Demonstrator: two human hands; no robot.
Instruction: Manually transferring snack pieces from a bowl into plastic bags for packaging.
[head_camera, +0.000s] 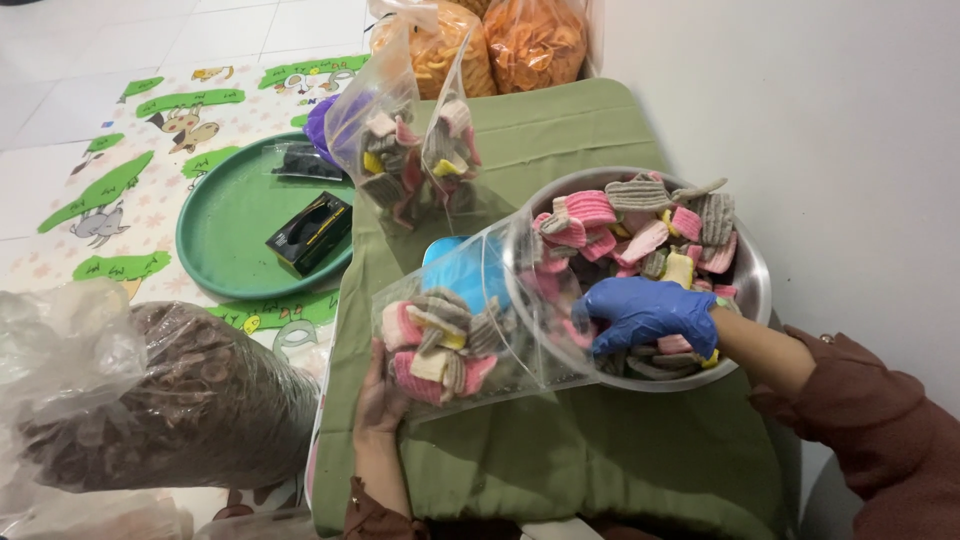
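A: Right hand (645, 315), blue glove, is inside the round steel bowl (752, 275), fingers curled down over the ribbed pink, grey and yellow wafer snacks (640, 220). Reads as gathering a handful; whether any piece is actually pinched, can't tell, the palm covers it.

B: And the left?

A: Left hand (378, 395), bare, sits under the clear plastic bag (470, 340), cupping its lower end from below. The bag lies tilted with its mouth at the bowl rim, just beside the gloved hand, so snacks only have a short hop from bowl to bag. It's already partly filled at the end by the left hand.

B: What carries it all?

A: Green cloth over the tabletop (600, 450). Beyond the left hand stands a second clear bag of the same snacks (410, 155), top gathered. Further out to that side, a round green plastic tray (225, 230) with a small black box (310, 232) on it.

B: Hidden stuff?

A: Something blue (460, 270) behind the held bag, only seen through the plastic; can't identify it. Left fingers are hidden under the bag. The bowl's near side is blocked by bag and glove. A big bag of brown pieces (190, 400) near the left forearm is partly cut off by the frame; two bags of orange snacks (520, 40) are cropped at the top. Sealed or just twisted on the far bag, can't say.
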